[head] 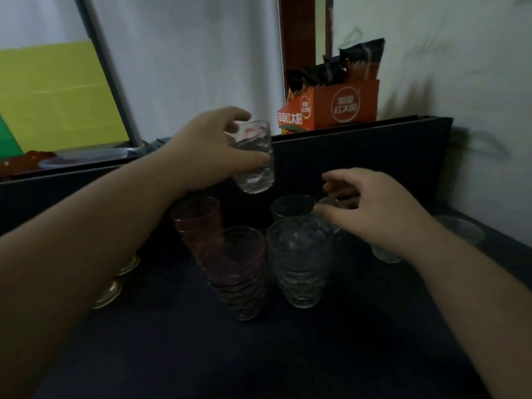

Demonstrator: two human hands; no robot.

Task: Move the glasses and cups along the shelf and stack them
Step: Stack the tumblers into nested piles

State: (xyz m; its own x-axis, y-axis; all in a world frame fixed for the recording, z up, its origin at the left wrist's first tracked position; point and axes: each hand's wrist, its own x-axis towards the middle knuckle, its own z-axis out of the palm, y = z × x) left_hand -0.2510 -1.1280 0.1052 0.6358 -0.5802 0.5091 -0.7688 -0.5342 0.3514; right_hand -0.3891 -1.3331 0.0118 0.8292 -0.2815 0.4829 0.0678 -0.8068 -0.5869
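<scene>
My left hand (213,148) grips a clear glass (254,165) in the air above the dark shelf (259,355). Below it stand two stacks of pink ribbed glasses, one at the back (197,223) and one in front (234,272). A clear textured stack (299,263) stands to their right, with another clear glass (290,207) behind it. My right hand (374,208) hovers over a small clear glass (328,203), thumb and fingers around its rim. A further clear glass (385,254) shows beneath my right wrist, mostly hidden.
A clear cup (460,228) sits at the right by the wall. Gold-rimmed items (115,286) lie at the left under my forearm. A dark raised ledge (359,156) runs behind the glasses, with an orange carton (336,108) on top. A blue bowl (83,159) sits far left.
</scene>
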